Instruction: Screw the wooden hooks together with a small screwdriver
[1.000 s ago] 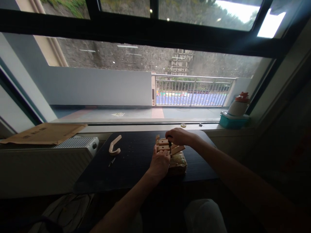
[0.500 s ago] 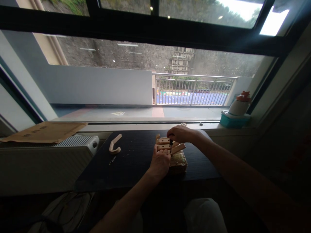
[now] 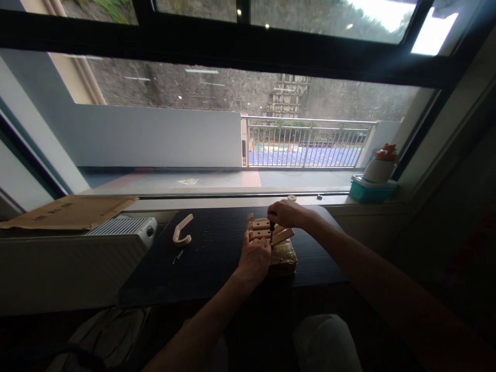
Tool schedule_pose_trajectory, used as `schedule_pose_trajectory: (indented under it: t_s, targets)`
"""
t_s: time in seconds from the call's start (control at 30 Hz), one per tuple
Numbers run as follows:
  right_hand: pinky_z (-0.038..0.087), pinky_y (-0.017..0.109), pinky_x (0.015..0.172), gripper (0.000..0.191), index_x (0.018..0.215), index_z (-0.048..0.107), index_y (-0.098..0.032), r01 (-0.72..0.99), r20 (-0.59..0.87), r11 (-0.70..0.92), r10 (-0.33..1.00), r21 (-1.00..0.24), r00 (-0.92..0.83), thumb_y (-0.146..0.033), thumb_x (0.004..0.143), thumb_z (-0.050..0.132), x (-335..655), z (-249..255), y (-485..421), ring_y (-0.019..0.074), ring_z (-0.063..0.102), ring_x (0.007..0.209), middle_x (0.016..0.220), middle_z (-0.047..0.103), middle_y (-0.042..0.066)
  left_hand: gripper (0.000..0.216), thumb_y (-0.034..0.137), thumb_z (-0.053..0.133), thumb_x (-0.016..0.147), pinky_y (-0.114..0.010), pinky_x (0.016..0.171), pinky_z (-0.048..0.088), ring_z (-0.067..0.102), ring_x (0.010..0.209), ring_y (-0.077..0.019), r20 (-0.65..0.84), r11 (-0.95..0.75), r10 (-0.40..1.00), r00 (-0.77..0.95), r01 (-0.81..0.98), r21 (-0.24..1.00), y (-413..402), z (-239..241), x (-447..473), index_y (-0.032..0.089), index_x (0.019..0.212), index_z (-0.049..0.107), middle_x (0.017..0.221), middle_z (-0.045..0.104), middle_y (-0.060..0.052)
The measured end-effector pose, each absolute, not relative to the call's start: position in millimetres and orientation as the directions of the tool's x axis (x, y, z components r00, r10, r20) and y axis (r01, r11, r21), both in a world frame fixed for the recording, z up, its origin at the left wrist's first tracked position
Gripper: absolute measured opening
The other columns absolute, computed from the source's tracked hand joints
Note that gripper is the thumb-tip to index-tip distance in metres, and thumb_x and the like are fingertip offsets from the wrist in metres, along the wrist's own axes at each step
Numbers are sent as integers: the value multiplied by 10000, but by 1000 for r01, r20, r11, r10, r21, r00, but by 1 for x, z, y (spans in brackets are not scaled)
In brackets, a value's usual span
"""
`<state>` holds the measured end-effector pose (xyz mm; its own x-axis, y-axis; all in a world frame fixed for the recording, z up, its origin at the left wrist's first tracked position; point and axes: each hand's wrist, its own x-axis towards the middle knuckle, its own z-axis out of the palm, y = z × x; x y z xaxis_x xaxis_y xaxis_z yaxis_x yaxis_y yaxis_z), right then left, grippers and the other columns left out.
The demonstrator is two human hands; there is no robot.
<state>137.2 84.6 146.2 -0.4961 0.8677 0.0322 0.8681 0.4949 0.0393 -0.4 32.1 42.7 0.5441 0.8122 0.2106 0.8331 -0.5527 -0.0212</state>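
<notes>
A pale wooden piece with slats lies on a dark table, partly over a clear plastic bag. My left hand is closed on the near end of the wooden piece and holds it down. My right hand is closed round the top of a small dark screwdriver that stands upright on the wood. A loose wooden hook lies to the left, with a small screw just in front of it.
A white heater and a flat cardboard sheet sit left of the table. On the window sill at the right stands a white bottle with a red cap on a teal box. Small bits lie on the sill.
Both hands stay on the wooden piece and the screwdriver; only the view shifts slightly.
</notes>
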Motion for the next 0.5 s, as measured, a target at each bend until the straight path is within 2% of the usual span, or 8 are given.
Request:
schedule_pose_trajectory:
  t_s: [0.13, 0.27, 0.5]
  targets:
    - [360, 237, 601, 293, 1019, 654, -254, 852, -2, 521, 853, 47, -521, -299, 793, 472, 140, 149, 86, 172, 588, 782, 939, 677, 37, 279, 164, 431, 793, -523, 1042, 111, 537, 964, -259, 206, -548, 816, 539, 836, -19, 32, 43, 0, 134, 1017, 594, 966, 602, -101]
    - [351, 229, 587, 292, 994, 660, -218, 822, -3, 568, 823, 34, -569, -239, 785, 458, 140, 149, 86, 158, 585, 752, 904, 679, 47, 285, 166, 435, 792, -517, 1045, 111, 533, 973, -262, 211, -551, 813, 543, 834, -27, 32, 42, 0, 140, 1027, 594, 984, 603, -101]
    - [355, 222, 605, 285, 975, 660, -193, 856, -29, 517, 856, 15, -517, -248, 803, 440, 146, 145, 90, 152, 581, 751, 899, 678, 57, 288, 166, 423, 800, -492, 1058, 110, 537, 967, -250, 255, -553, 801, 541, 833, -30, 31, 39, -2, 132, 1039, 580, 967, 604, -86]
